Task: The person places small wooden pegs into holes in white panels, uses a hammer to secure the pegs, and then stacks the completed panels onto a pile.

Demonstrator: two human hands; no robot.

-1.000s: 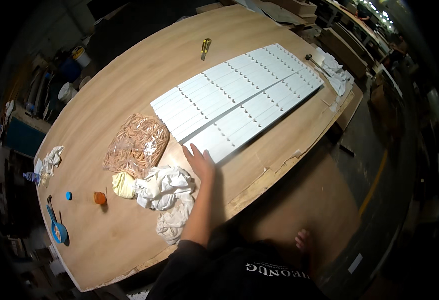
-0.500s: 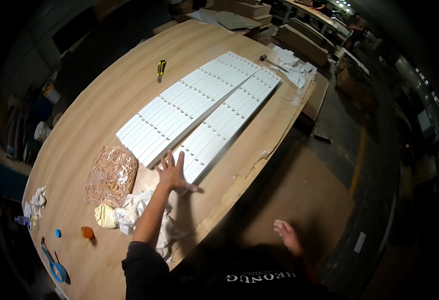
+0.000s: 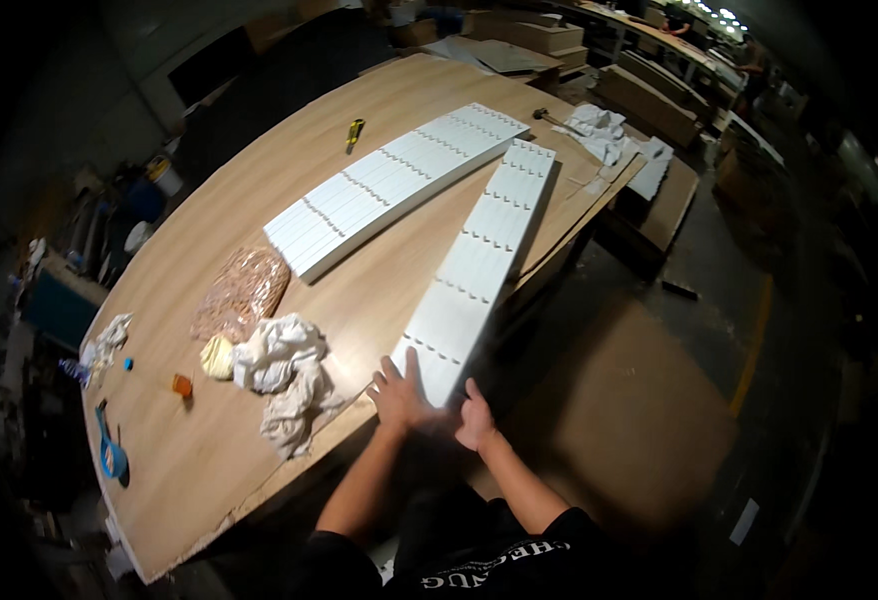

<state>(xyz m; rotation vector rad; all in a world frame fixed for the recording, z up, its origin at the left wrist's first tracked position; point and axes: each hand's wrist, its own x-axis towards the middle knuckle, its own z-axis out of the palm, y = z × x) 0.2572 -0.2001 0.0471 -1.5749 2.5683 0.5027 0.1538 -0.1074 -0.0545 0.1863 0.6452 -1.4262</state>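
Two long white notched panels lie on a round wooden table (image 3: pixel 209 440). The near panel (image 3: pixel 479 265) is angled, with its near end hanging past the table's front edge. My left hand (image 3: pixel 399 393) lies flat on that near end, fingers spread. My right hand (image 3: pixel 476 415) grips the panel's near corner from the right. The far panel (image 3: pixel 389 185) rests flat further back, apart from the near one.
White rags (image 3: pixel 284 375), a yellowish wad (image 3: pixel 217 355) and a bag of brown rubber bands (image 3: pixel 242 292) lie left of my hands. A yellow tool (image 3: pixel 355 132), blue tape dispenser (image 3: pixel 111 455) and orange cap (image 3: pixel 181 385) sit on the table. Crumpled cloths (image 3: pixel 599 130) and stacked boards stand at the back right.
The near panel has swung away from the far one and slid toward me over the table edge. My right hand came up from below and took hold of its corner.
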